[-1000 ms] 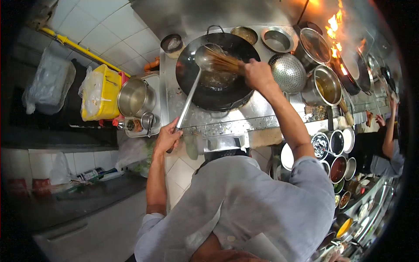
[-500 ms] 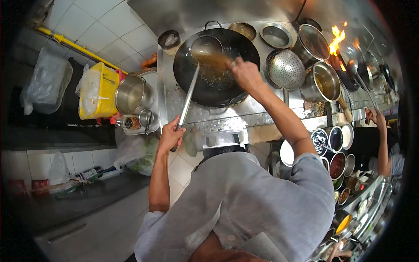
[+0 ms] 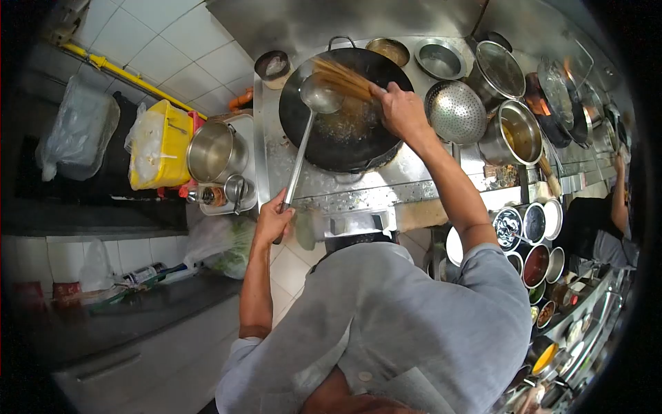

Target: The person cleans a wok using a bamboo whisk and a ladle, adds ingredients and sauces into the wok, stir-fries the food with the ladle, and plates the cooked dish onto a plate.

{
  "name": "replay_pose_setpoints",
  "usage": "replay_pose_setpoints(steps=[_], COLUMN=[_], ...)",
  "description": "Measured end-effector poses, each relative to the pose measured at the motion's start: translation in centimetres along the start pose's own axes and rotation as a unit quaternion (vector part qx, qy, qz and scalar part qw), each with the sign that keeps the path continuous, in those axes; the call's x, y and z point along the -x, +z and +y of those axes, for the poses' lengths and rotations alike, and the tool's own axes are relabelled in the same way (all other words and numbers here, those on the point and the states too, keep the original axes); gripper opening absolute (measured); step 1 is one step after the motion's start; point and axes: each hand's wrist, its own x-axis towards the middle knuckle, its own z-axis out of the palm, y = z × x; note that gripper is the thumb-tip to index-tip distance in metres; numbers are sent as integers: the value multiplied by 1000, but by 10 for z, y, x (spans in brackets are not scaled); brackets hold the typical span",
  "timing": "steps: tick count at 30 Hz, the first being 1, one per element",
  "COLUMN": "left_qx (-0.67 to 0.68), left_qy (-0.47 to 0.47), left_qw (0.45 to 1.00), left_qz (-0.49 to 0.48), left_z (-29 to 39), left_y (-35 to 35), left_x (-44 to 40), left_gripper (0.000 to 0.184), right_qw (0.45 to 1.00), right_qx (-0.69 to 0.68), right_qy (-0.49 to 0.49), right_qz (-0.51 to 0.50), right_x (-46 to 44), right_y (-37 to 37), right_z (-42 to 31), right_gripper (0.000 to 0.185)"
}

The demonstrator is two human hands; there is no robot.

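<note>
My left hand (image 3: 274, 219) is closed around the end of a long-handled steel ladle (image 3: 299, 157). The ladle's bowl is over the upper left part of a black wok (image 3: 293, 131). A bamboo wok brush (image 3: 348, 81) is gripped in my right hand (image 3: 405, 112) above the wok's right side. Its bristles spread leftward, next to the ladle bowl and partly across it. Some wet-looking liquid with small bubbles or bits shows at the wok's bottom.
Right of the wok lies a perforated strainer (image 3: 455, 114), beside a steel pot (image 3: 512, 132) of liquid. Seasoning bowls (image 3: 535, 264) line the right side. A co-worker's arm (image 3: 618, 196) is at far right. On the left are a yellow container (image 3: 157, 148) and a steel pot (image 3: 212, 148).
The brush, blurred before, now shows clearly, its bristles higher and further left. The ladle bowl has tipped and sits slightly lower. At right, the tall flame has shrunk and the co-worker's arm has moved.
</note>
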Motion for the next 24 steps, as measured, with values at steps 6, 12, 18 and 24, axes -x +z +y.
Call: replay_pose_setpoints(steps=[6, 12, 18, 24], left_qx=[-2, 53, 0, -213], left_qy=[13, 35, 20, 115], left_qw=[1000, 998, 1000, 965], left_qz=[3, -20, 6, 99], left_z=[17, 10, 2, 19], left_y=[2, 5, 1, 4], left_x=[2, 2, 10, 20], left_gripper=[68, 67, 65, 67], right_qw=[996, 1000, 986, 952], right_qx=[25, -16, -76, -190], right_qy=[-24, 17, 147, 207], right_qz=[-80, 6, 23, 124], right_x=[-4, 8, 30, 52], right_y=[33, 41, -15, -24], right_z=[11, -8, 14, 3], right_gripper=[53, 55, 38, 56])
